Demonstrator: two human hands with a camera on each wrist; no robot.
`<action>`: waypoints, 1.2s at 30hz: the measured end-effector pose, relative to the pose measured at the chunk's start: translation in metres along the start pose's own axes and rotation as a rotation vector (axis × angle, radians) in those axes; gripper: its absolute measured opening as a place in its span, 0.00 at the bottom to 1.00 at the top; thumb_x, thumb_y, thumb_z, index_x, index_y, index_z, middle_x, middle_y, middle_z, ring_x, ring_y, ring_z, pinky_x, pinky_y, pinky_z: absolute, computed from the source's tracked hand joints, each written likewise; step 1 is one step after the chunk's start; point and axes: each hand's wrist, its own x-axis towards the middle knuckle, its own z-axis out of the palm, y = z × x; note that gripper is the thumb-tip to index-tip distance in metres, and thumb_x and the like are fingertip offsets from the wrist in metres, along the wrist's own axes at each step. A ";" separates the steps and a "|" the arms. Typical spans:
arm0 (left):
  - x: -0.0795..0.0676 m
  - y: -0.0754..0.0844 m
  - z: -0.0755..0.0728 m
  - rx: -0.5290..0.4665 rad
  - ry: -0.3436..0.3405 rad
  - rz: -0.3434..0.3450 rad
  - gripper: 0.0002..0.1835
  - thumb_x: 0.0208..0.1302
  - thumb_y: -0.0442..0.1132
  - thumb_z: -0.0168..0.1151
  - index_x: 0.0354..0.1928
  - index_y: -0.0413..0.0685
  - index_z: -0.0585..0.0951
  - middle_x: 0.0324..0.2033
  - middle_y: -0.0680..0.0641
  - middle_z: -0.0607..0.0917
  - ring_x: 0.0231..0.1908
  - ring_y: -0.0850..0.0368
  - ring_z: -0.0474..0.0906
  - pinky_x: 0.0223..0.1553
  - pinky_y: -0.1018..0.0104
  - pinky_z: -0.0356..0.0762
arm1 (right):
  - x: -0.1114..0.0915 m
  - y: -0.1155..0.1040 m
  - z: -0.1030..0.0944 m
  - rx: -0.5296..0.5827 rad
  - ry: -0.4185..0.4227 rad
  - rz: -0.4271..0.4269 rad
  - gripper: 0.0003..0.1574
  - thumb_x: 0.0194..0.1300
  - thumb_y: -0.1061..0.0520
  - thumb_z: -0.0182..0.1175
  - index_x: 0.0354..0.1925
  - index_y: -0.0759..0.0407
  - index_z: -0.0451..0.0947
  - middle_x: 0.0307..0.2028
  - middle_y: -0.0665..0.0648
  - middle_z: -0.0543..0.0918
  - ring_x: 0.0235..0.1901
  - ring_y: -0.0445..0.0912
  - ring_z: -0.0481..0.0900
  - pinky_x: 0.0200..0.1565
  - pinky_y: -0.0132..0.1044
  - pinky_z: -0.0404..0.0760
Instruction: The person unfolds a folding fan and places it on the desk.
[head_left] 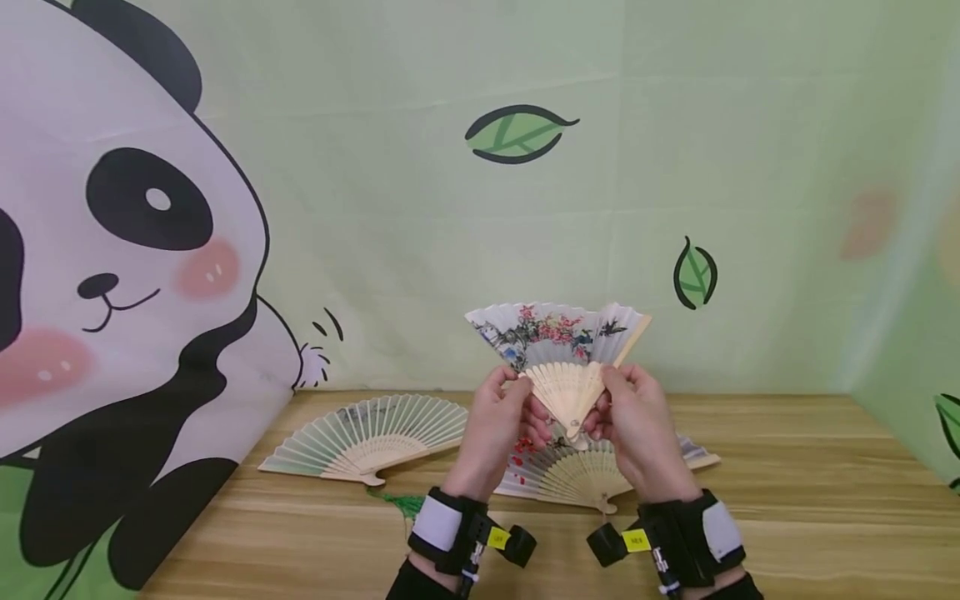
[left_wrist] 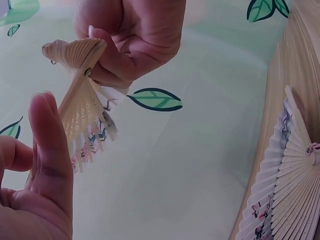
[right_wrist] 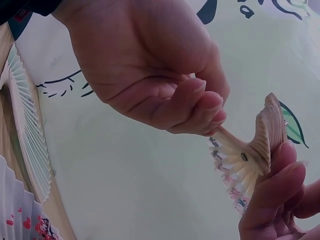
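A spread folding fan (head_left: 558, 333) with pink blossoms, a dark bird and pale wooden ribs is held up in front of me, leaf upward. My left hand (head_left: 504, 421) pinches its left outer rib, thumb on the near face. On the other side my right hand (head_left: 641, 425) grips the right outer rib the same way. Between the hands the ribs (left_wrist: 82, 55) come together at the pivot, seen edge-on in the left wrist view. The right wrist view shows the fan's ribs (right_wrist: 250, 160) between the fingers of both hands.
A green spread fan (head_left: 375, 437) with a green tassel (head_left: 405, 504) lies at left on the wooden table (head_left: 787, 500). Under my hands lies another fan (head_left: 577, 479) with red petals, partly covered. Behind the table hangs a green backdrop (head_left: 375, 208) with a panda and leaves.
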 end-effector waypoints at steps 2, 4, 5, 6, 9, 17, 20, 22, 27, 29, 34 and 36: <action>0.000 0.001 0.000 0.004 -0.001 -0.004 0.06 0.75 0.37 0.46 0.40 0.45 0.62 0.25 0.41 0.79 0.19 0.55 0.76 0.20 0.65 0.78 | 0.000 0.000 -0.001 -0.001 0.003 0.001 0.11 0.81 0.53 0.39 0.43 0.60 0.57 0.27 0.53 0.65 0.20 0.44 0.71 0.23 0.32 0.75; 0.000 0.001 0.000 0.008 -0.002 -0.006 0.05 0.76 0.37 0.45 0.41 0.44 0.63 0.27 0.40 0.80 0.19 0.54 0.76 0.22 0.65 0.79 | 0.001 -0.001 -0.003 0.003 0.010 -0.006 0.11 0.81 0.53 0.39 0.45 0.60 0.57 0.28 0.53 0.65 0.20 0.44 0.71 0.24 0.32 0.76; -0.001 0.001 0.000 0.010 -0.002 -0.005 0.05 0.76 0.37 0.45 0.41 0.44 0.63 0.27 0.39 0.80 0.20 0.54 0.77 0.22 0.64 0.79 | 0.001 -0.001 -0.004 0.003 0.012 -0.008 0.10 0.81 0.53 0.39 0.45 0.60 0.57 0.28 0.53 0.65 0.20 0.44 0.72 0.24 0.32 0.76; -0.001 0.001 0.000 0.010 -0.003 -0.003 0.05 0.76 0.37 0.45 0.41 0.44 0.63 0.28 0.39 0.80 0.20 0.54 0.77 0.23 0.64 0.80 | 0.001 -0.001 -0.004 0.002 0.014 -0.011 0.11 0.82 0.53 0.38 0.46 0.60 0.57 0.28 0.53 0.65 0.21 0.44 0.72 0.24 0.33 0.76; -0.001 0.002 0.001 0.011 -0.005 0.010 0.05 0.76 0.37 0.45 0.41 0.44 0.63 0.28 0.39 0.80 0.21 0.54 0.77 0.24 0.63 0.80 | 0.001 -0.002 -0.005 0.005 0.020 -0.020 0.11 0.82 0.52 0.38 0.46 0.59 0.57 0.28 0.53 0.65 0.21 0.44 0.73 0.25 0.33 0.77; -0.001 0.002 0.000 0.002 -0.007 0.027 0.03 0.75 0.35 0.44 0.42 0.43 0.63 0.29 0.36 0.80 0.21 0.54 0.77 0.23 0.66 0.79 | 0.001 -0.003 -0.004 0.014 0.054 -0.028 0.12 0.82 0.52 0.39 0.44 0.60 0.57 0.29 0.55 0.67 0.21 0.45 0.75 0.25 0.32 0.76; -0.001 0.002 0.000 0.002 -0.002 0.030 0.04 0.76 0.35 0.43 0.43 0.43 0.63 0.29 0.36 0.80 0.21 0.54 0.78 0.24 0.65 0.79 | 0.000 -0.003 -0.004 0.014 0.063 -0.035 0.12 0.82 0.52 0.39 0.44 0.60 0.57 0.29 0.55 0.67 0.21 0.45 0.75 0.24 0.31 0.74; -0.001 0.002 0.000 0.003 0.000 0.034 0.04 0.76 0.36 0.43 0.43 0.42 0.62 0.29 0.38 0.80 0.22 0.54 0.78 0.24 0.64 0.80 | 0.000 -0.003 -0.004 0.015 0.073 -0.038 0.12 0.81 0.52 0.39 0.44 0.60 0.57 0.29 0.55 0.67 0.21 0.44 0.75 0.22 0.30 0.71; -0.001 0.003 0.001 -0.003 0.011 0.038 0.04 0.75 0.36 0.43 0.44 0.43 0.62 0.29 0.39 0.80 0.22 0.53 0.78 0.25 0.62 0.80 | 0.000 -0.002 -0.004 0.017 0.099 -0.047 0.11 0.81 0.53 0.39 0.44 0.60 0.58 0.28 0.54 0.68 0.20 0.43 0.75 0.18 0.27 0.65; -0.001 0.004 0.001 -0.007 0.015 0.042 0.04 0.75 0.36 0.42 0.44 0.43 0.61 0.30 0.39 0.80 0.22 0.53 0.77 0.25 0.62 0.80 | 0.000 -0.002 -0.004 0.018 0.107 -0.051 0.11 0.81 0.53 0.40 0.43 0.60 0.58 0.27 0.54 0.68 0.20 0.43 0.75 0.17 0.26 0.64; -0.002 0.004 0.001 -0.013 0.026 0.039 0.04 0.76 0.36 0.42 0.44 0.44 0.61 0.30 0.39 0.80 0.22 0.53 0.77 0.24 0.63 0.80 | 0.000 -0.002 -0.004 0.023 0.125 -0.049 0.11 0.81 0.53 0.40 0.44 0.60 0.58 0.27 0.54 0.69 0.20 0.43 0.75 0.17 0.26 0.65; -0.002 0.004 0.001 -0.016 0.030 0.038 0.04 0.76 0.36 0.42 0.44 0.44 0.60 0.30 0.39 0.80 0.22 0.53 0.77 0.24 0.62 0.80 | 0.000 -0.002 -0.004 0.029 0.128 -0.045 0.11 0.81 0.53 0.40 0.45 0.60 0.58 0.28 0.54 0.69 0.20 0.43 0.75 0.18 0.26 0.65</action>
